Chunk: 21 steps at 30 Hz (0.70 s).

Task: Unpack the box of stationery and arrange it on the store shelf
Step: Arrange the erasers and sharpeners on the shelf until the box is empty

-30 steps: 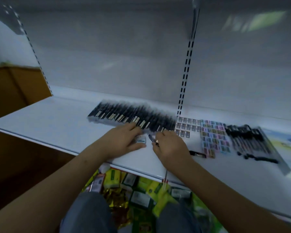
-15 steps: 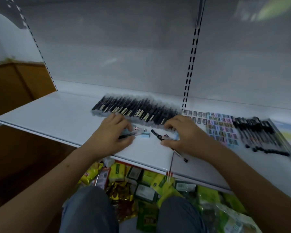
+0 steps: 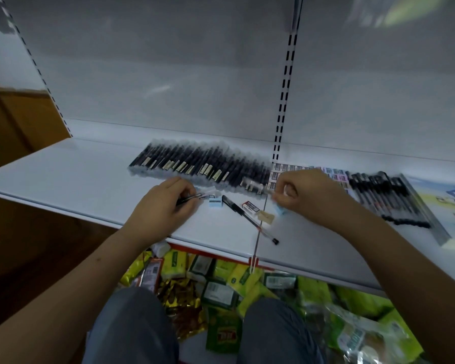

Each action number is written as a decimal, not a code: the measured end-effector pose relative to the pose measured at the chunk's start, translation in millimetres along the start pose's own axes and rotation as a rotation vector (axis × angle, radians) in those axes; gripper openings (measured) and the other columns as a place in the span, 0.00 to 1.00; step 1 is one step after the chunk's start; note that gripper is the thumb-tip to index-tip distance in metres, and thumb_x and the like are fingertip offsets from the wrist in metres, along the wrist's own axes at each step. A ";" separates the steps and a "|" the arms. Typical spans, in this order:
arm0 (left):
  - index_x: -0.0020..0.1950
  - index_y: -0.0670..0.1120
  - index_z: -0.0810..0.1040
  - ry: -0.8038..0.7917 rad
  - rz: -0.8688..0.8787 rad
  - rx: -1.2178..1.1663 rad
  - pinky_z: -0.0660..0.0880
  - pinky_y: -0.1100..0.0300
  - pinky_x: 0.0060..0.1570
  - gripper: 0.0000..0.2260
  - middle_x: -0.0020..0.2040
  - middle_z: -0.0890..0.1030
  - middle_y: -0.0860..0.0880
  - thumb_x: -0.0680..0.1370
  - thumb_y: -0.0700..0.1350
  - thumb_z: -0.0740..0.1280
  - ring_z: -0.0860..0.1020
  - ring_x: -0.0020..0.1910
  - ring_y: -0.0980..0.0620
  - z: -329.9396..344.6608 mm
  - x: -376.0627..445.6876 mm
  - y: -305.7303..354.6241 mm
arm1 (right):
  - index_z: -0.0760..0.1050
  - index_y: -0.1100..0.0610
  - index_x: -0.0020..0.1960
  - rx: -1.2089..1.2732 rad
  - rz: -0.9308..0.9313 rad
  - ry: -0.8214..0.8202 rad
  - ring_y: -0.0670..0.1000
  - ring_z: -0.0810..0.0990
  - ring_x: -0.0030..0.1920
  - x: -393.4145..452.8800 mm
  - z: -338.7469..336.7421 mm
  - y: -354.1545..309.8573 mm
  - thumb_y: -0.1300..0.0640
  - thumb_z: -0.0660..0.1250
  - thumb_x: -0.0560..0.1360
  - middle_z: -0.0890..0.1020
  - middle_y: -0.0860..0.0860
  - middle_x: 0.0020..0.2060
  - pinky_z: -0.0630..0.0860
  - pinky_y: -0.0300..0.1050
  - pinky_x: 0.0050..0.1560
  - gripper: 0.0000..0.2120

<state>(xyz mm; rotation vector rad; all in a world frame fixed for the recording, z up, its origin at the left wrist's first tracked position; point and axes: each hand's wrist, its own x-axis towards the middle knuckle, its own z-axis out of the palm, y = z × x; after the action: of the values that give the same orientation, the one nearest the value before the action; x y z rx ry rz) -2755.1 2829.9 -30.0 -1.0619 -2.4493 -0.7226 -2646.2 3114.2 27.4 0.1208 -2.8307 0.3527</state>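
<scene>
Right hand [image 3: 304,198] lifted off black pen [image 3: 248,218]

Shop, retail aisle. White metal store shelf [image 3: 63,179] with slotted upright [image 3: 283,101] at frame centre; rows of packaged pens [image 3: 200,164] laid out across it; packaged snack goods [image 3: 221,292] stocked below, lower frame.

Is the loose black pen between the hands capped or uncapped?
Capped: the loose black pen lies flat on the shelf with its black cap on.

Left hand [image 3: 161,206] grips a pen [image 3: 188,199] on the shelf [image 3: 63,179]. Right hand [image 3: 304,197], fingers curled, pinches a blue eraser [image 3: 280,210]. Black pen [image 3: 248,218] lies between.
</scene>
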 end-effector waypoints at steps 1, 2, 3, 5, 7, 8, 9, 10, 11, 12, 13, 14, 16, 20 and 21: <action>0.47 0.51 0.74 0.013 -0.027 -0.030 0.69 0.61 0.36 0.05 0.41 0.75 0.55 0.79 0.50 0.67 0.73 0.38 0.57 0.6 -1.6 0.1 | 0.74 0.50 0.45 -0.024 0.017 0.027 0.42 0.69 0.30 1.0 -5.8 -4.5 0.53 0.66 0.77 0.72 0.44 0.29 0.64 0.40 0.31 0.03; 0.47 0.51 0.74 0.026 -0.048 -0.053 0.69 0.60 0.35 0.05 0.40 0.75 0.55 0.80 0.49 0.67 0.73 0.38 0.57 1.2 -3.0 0.1 | 0.72 0.51 0.47 -0.062 0.002 0.047 0.44 0.70 0.29 2.1 -10.7 -8.7 0.55 0.64 0.77 0.72 0.45 0.28 0.64 0.42 0.30 0.01; 0.47 0.50 0.73 0.031 -0.059 -0.066 0.70 0.59 0.35 0.04 0.40 0.75 0.54 0.80 0.49 0.66 0.73 0.37 0.57 1.5 -4.1 0.4 | 0.69 0.51 0.48 -0.105 -0.037 0.065 0.46 0.70 0.29 2.8 -14.5 -13.4 0.56 0.62 0.76 0.72 0.47 0.28 0.63 0.42 0.29 0.03; 0.48 0.50 0.73 0.023 -0.062 -0.069 0.70 0.56 0.35 0.04 0.40 0.75 0.53 0.80 0.49 0.65 0.73 0.37 0.56 1.8 -5.1 1.4 | 0.67 0.50 0.49 -0.107 -0.126 0.055 0.45 0.69 0.28 5.2 -18.1 -21.0 0.59 0.62 0.76 0.72 0.46 0.28 0.64 0.44 0.30 0.06; 0.49 0.50 0.73 0.020 -0.068 -0.061 0.71 0.55 0.35 0.05 0.39 0.75 0.53 0.80 0.50 0.65 0.73 0.36 0.56 1.4 -6.0 2.2 | 0.71 0.49 0.53 -0.013 -0.172 -0.054 0.45 0.73 0.35 7.3 -16.4 -25.8 0.61 0.61 0.76 0.77 0.44 0.36 0.72 0.44 0.38 0.09; 0.49 0.50 0.72 0.021 -0.073 -0.056 0.71 0.55 0.35 0.05 0.39 0.75 0.53 0.80 0.50 0.64 0.73 0.36 0.55 1.3 -6.4 2.4 | 0.73 0.48 0.58 0.015 -0.187 -0.135 0.45 0.75 0.42 7.1 -12.6 -27.6 0.62 0.61 0.76 0.78 0.44 0.44 0.74 0.44 0.45 0.14; 0.48 0.50 0.72 0.022 -0.076 -0.053 0.70 0.55 0.34 0.05 0.39 0.75 0.53 0.81 0.50 0.64 0.73 0.35 0.55 1.1 -7.0 2.6 | 0.72 0.48 0.64 0.035 -0.201 -0.224 0.44 0.74 0.50 5.2 -9.3 -29.3 0.63 0.61 0.75 0.76 0.43 0.52 0.73 0.41 0.52 0.20; 0.48 0.50 0.72 0.020 -0.078 -0.052 0.70 0.55 0.34 0.05 0.38 0.75 0.53 0.81 0.50 0.64 0.73 0.35 0.55 1.0 -7.3 2.8 | 0.69 0.49 0.69 0.058 -0.209 -0.306 0.43 0.71 0.55 2.2 -4.9 -29.4 0.63 0.62 0.74 0.73 0.44 0.58 0.70 0.38 0.56 0.25; 0.48 0.50 0.72 0.014 -0.077 -0.055 0.70 0.56 0.34 0.05 0.38 0.75 0.53 0.81 0.50 0.64 0.73 0.35 0.55 0.8 -7.5 2.9 | 0.67 0.50 0.72 0.074 -0.218 -0.371 0.42 0.68 0.57 -1.2 -1.8 -29.6 0.62 0.64 0.74 0.70 0.45 0.61 0.66 0.33 0.56 0.27; 0.48 0.51 0.72 0.005 -0.074 -0.060 0.69 0.57 0.33 0.05 0.38 0.74 0.53 0.81 0.50 0.64 0.73 0.35 0.55 0.7 -7.3 3.0 | 0.66 0.52 0.73 0.073 -0.234 -0.404 0.41 0.66 0.57 -4.5 1.6 -29.3 0.59 0.66 0.74 0.69 0.47 0.63 0.63 0.29 0.56 0.28; 0.48 0.51 0.72 -0.005 -0.072 -0.061 0.68 0.58 0.33 0.05 0.37 0.74 0.53 0.81 0.50 0.64 0.73 0.35 0.55 0.5 -7.1 3.2 | 0.66 0.54 0.73 0.059 -0.248 -0.403 0.41 0.67 0.58 -7.4 6.0 -28.8 0.56 0.67 0.75 0.69 0.49 0.64 0.63 0.28 0.57 0.27; 0.48 0.51 0.72 -0.012 -0.069 -0.060 0.68 0.59 0.33 0.05 0.37 0.74 0.53 0.81 0.50 0.64 0.73 0.35 0.56 0.5 -7.0 3.2 | 0.68 0.55 0.72 0.037 -0.254 -0.363 0.44 0.68 0.60 -9.7 10.4 -29.6 0.53 0.66 0.77 0.70 0.51 0.64 0.65 0.31 0.59 0.25; 0.48 0.50 0.72 -0.015 -0.065 -0.057 0.69 0.59 0.34 0.05 0.38 0.75 0.53 0.81 0.50 0.64 0.73 0.36 0.56 0.7 -7.3 2.9 | 0.74 0.57 0.65 -0.034 -0.252 -0.243 0.52 0.72 0.59 -12.6 18.6 -34.3 0.52 0.64 0.78 0.75 0.54 0.58 0.71 0.45 0.60 0.17; 0.48 0.51 0.72 -0.016 -0.051 -0.053 0.70 0.58 0.35 0.05 0.38 0.75 0.54 0.81 0.50 0.64 0.73 0.36 0.56 0.4 -7.6 2.4 | 0.71 0.54 0.68 -0.188 -0.206 -0.143 0.55 0.71 0.58 -14.8 31.7 -50.9 0.49 0.63 0.79 0.75 0.55 0.55 0.72 0.49 0.57 0.20; 0.48 0.51 0.72 -0.017 -0.047 -0.050 0.71 0.56 0.35 0.05 0.38 0.75 0.54 0.81 0.50 0.64 0.73 0.36 0.56 0.4 -7.5 2.3 | 0.67 0.55 0.71 -0.199 -0.179 -0.143 0.55 0.70 0.59 -13.3 33.1 -55.2 0.48 0.63 0.79 0.74 0.55 0.57 0.71 0.47 0.57 0.23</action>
<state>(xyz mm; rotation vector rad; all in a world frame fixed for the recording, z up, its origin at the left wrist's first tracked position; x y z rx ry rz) -2748.6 2827.3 -33.5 -1.0364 -2.4900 -0.7965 -2635.9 3053.1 5.4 0.3677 -2.9463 0.0234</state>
